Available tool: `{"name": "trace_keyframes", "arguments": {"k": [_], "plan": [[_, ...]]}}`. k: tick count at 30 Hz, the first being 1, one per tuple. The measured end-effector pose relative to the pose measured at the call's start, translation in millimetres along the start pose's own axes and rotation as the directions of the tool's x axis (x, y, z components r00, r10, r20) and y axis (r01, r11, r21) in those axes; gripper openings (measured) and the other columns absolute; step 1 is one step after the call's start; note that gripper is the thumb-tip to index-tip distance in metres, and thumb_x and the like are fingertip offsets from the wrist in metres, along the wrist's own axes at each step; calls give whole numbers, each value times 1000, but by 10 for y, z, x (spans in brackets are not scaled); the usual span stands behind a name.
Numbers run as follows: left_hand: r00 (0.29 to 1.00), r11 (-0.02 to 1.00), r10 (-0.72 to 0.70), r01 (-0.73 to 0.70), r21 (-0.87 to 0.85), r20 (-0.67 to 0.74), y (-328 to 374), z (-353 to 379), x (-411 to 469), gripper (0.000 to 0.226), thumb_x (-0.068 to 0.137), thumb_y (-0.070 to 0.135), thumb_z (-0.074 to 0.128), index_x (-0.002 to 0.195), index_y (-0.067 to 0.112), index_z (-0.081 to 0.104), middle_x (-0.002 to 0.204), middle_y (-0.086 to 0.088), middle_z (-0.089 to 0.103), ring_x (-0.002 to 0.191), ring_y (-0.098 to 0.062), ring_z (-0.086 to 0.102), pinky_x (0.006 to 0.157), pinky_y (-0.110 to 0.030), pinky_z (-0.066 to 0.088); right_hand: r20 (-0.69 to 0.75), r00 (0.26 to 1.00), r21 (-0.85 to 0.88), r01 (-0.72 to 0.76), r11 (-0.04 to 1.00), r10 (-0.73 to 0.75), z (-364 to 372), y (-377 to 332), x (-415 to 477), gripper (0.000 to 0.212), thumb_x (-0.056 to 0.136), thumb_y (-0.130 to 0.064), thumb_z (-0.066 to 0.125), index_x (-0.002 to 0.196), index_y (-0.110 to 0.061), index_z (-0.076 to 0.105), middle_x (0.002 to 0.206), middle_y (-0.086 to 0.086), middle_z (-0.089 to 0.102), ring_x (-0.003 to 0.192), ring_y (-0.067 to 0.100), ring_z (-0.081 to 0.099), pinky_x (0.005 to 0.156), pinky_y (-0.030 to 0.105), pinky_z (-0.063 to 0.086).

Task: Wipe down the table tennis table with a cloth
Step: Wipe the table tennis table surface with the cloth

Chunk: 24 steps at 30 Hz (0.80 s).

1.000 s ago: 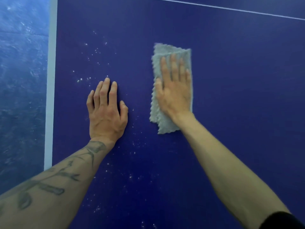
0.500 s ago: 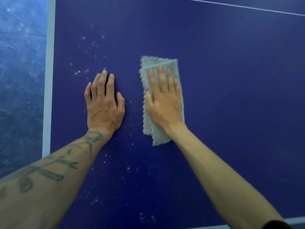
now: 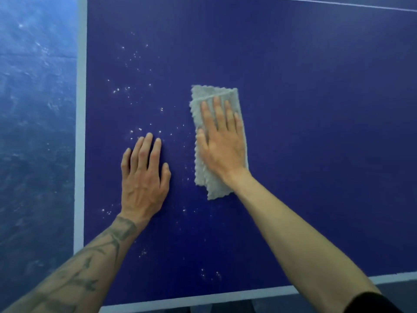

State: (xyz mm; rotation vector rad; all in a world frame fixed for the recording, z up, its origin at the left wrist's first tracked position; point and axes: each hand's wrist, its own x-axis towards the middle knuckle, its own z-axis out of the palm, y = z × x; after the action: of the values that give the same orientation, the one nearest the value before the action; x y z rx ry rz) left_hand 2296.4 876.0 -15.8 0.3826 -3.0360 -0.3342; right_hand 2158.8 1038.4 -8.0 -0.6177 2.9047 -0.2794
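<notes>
Right hand [image 3: 222,146] flat, fingers straight and close together, pressing the folded cloth [image 3: 213,93] onto the table [image 3: 316,132]. The cloth's long axis runs away from the body. White specks [image 3: 135,91], probably dust, lie to its left. Left hand [image 3: 144,177], flat on the surface, sits in that path.

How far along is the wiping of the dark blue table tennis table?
The dark blue table tennis table looks speck-free right of the folded grey cloth. The right hand presses that cloth flat; the left hand rests open. White specks around it await wiping.
</notes>
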Motion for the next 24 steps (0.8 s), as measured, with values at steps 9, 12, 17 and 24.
{"name": "trace_keyframes", "arguments": {"k": [9, 12, 17, 24], "plan": [[1000, 1000, 5, -5, -21, 12, -40, 52, -5, 58, 107, 31, 39, 160, 6, 36, 168, -15, 31, 157, -33, 27, 130, -53, 16, 3, 989, -45, -149, 988, 149, -30, 520, -423, 67, 109, -43, 22, 172, -25, 8, 180, 3, 0, 166, 23, -4, 135, 48, 4], [1000, 1000, 5, -5, -19, 3, -46, 53, -11, 58, 108, 30, 40, 160, 7, 35, 169, -14, 31, 158, -32, 26, 130, -52, 15, -27, 979, -6, -205, 979, 204, 39, 108, -199, 68, 109, -43, 22, 172, -23, 7, 180, 7, -1, 166, 27, -4, 134, 51, 3], [1000, 1000, 2, -3, -24, -9, -36, 42, 0, 57, 107, 29, 40, 160, 7, 36, 168, -14, 32, 157, -32, 27, 130, -53, 17, 26, 992, -31, 125, 992, -124, 170, -185, -693, 66, 111, -39, 35, 172, -22, 15, 180, 6, 5, 166, 26, 1, 133, 51, 11], [1000, 1000, 0, 0, -21, -8, -46, 57, -25, 56, 107, 28, 40, 159, 7, 36, 168, -14, 31, 158, -31, 27, 130, -53, 16, -20, 969, -4, -247, 969, 247, 26, 322, -448, 67, 110, -43, 23, 172, -25, 5, 180, 5, -1, 166, 25, -4, 134, 50, 4]]}}
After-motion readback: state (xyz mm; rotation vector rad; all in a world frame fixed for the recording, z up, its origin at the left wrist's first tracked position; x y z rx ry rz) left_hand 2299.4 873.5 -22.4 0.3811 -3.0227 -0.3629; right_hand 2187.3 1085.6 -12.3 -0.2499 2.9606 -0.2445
